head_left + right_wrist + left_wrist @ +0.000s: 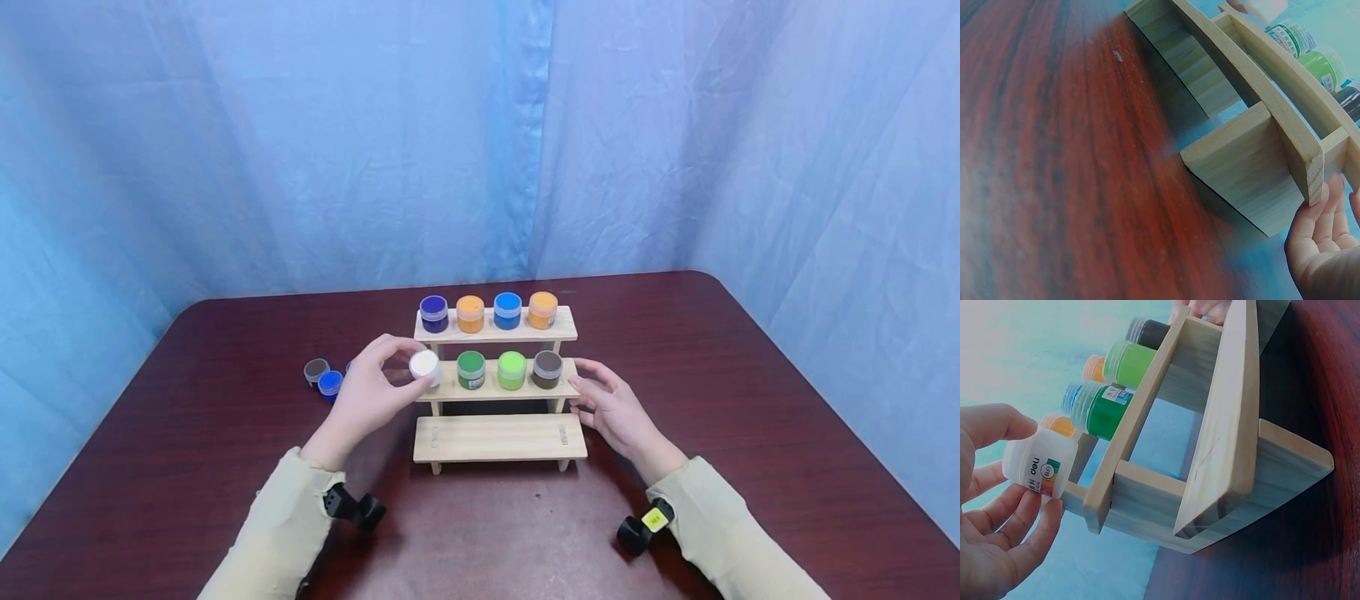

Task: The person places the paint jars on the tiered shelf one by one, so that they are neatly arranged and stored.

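My left hand (369,385) pinches a white paint jar (425,365) between thumb and fingers, at the left end of the middle shelf. In the left wrist view, its label faces the camera; whether its base touches the shelf I cannot tell. With thumb and fingertips, my right hand (613,408) holds the right end of the three-tier wooden stand (498,437). Along the middle shelf, to the right of the white jar, stand a dark green jar (471,370), a light green jar (512,371) and a dark brown jar (547,370).
On the top shelf sit a purple jar (433,314), an orange jar (470,314), a blue jar (507,311) and another orange jar (542,310). Left of the stand, a dark jar (317,372) and a blue jar (330,384) lie on the table (187,417), partly behind my left hand.
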Demonstrator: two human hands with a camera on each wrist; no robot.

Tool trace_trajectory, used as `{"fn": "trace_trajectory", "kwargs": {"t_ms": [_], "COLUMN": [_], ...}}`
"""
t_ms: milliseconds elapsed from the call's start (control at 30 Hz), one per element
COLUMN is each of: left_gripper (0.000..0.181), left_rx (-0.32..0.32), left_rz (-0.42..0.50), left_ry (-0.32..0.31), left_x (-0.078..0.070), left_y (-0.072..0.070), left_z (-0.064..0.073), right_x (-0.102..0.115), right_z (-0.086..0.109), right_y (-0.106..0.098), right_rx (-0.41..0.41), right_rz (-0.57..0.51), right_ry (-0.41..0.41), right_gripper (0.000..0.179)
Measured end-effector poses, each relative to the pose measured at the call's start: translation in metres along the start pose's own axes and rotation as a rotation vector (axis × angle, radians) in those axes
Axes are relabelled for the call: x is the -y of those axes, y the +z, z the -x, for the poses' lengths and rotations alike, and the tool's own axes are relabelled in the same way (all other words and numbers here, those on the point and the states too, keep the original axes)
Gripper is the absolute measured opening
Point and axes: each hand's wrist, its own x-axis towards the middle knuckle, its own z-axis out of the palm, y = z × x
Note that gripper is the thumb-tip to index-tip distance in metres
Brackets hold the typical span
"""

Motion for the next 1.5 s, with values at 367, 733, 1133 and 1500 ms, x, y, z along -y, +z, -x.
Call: {"fn": "trace_trajectory", "kwargs": {"t_ms": [367, 733, 1133, 1500], "left_gripper": [0.032, 0.031, 0.031, 0.032], "left_rx": [0.017, 0.017, 0.029, 0.029], "left_rz": [-0.052, -0.123, -0.139, -0.162], "left_ry": [-0.046, -0.053, -0.066, -0.087], "left_x": [-0.003, -0.002, -0.003, 0.001], "left_y": [0.005, 0.006, 0.008, 0.012], "left_z": [-0.001, -0.003, -0.004, -0.006], "right_x": [0.0, 0.0, 0.0, 0.0], "right_z": [0.0, 0.0, 0.0, 0.0], "right_y": [0.001, 0.001, 0.0, 0.0], "right_rx": [-0.018, -0.016, -0.005, -0.009], "right_rz": [-0.011, -0.011, -0.001, 0.007], "right_ry": [0.011, 0.005, 0.004, 0.007], "right_gripper": [0.039, 0.038, 0.043, 0.046]}}
